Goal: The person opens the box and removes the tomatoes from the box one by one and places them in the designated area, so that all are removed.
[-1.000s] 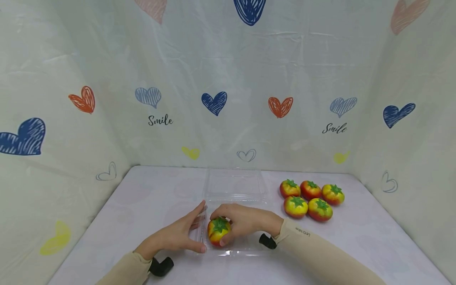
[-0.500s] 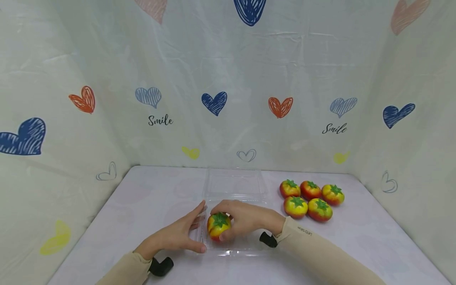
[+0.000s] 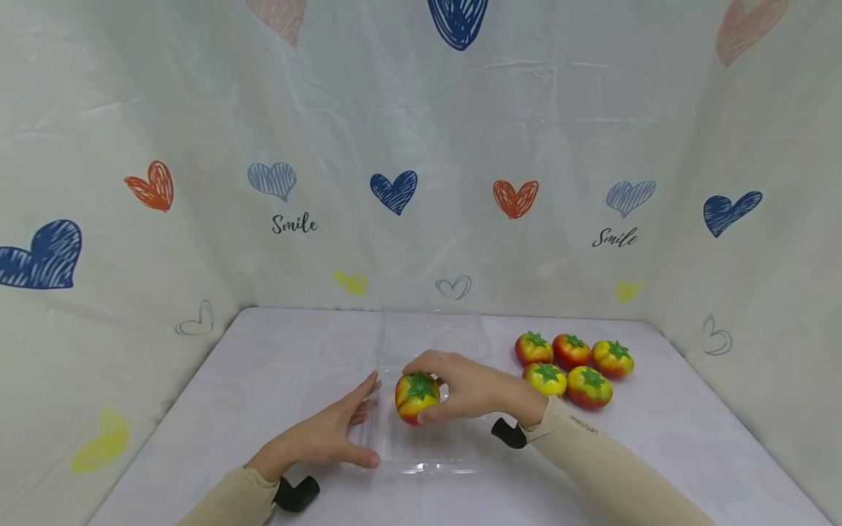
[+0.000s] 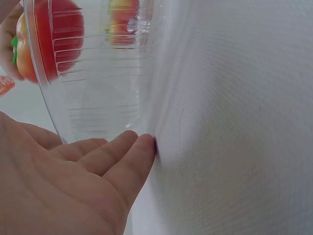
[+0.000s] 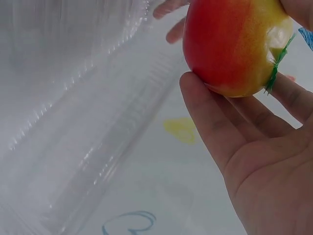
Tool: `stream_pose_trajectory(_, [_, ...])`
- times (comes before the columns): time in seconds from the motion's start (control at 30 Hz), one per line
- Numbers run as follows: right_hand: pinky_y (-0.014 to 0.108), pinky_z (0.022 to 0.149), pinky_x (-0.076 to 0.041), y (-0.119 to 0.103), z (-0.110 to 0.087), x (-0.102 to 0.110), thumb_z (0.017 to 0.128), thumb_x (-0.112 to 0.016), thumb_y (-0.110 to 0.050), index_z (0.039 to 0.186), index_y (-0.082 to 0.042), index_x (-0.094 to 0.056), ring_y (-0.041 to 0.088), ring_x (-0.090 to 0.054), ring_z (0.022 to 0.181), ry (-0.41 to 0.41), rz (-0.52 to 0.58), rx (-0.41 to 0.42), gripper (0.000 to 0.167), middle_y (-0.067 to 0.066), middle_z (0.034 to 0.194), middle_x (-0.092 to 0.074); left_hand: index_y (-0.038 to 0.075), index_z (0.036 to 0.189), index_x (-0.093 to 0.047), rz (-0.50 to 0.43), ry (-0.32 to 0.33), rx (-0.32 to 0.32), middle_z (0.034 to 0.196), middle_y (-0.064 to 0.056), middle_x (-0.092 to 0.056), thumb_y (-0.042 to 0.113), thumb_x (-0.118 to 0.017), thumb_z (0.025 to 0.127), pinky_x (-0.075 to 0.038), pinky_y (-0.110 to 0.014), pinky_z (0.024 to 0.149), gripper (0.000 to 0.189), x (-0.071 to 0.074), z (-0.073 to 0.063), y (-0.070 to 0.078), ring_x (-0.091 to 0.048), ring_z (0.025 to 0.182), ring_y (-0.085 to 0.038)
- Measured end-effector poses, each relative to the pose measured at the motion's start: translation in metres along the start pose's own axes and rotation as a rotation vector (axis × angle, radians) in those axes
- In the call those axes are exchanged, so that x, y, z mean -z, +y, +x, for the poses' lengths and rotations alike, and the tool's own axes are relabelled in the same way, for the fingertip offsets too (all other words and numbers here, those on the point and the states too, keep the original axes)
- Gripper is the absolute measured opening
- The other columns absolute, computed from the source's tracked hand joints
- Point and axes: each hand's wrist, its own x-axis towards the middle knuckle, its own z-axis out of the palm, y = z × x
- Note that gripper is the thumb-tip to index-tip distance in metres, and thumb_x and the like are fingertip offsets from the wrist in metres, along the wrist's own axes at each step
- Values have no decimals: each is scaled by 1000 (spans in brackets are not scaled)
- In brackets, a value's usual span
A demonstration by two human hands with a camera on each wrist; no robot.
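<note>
In the head view, my right hand (image 3: 476, 387) grips a red-and-yellow tomato (image 3: 414, 402) with a green star-shaped top, between thumb and fingers. The tomato is held over the clear plastic clamshell box (image 3: 426, 467), whose lid (image 3: 430, 337) lies folded back. In the right wrist view, the tomato (image 5: 227, 46) shows its smooth red side, with my fingers (image 5: 205, 107) under and around it. My left hand (image 3: 325, 435) stands at the box's left side, thumb and fingers spread. In the left wrist view, its straight fingertips (image 4: 144, 147) are right at the clear wall (image 4: 102, 98).
Several more red-and-yellow tomatoes (image 3: 588, 387) stand grouped on the table to the right of the box. A white cloth (image 3: 283, 351) covers the table. Behind it hangs a white curtain (image 3: 460, 131) printed with hearts.
My right hand has lifted the tomato from low in the box's front left, moving it up, slightly right and away from me. My left hand has stayed in place.
</note>
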Motion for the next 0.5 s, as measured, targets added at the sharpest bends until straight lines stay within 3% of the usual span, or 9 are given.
stream_pose_trajectory(0.5, [28,86,-53,8,-32,15,81,-74,-37,130,-24,-52,6,-51,103,142,12,-119,55,-16,121,-52,9,154,4,17,7,-22,158,-18,-12,34,-83,74,-36,-38,108,120,0,-1,0,-32,137,-34])
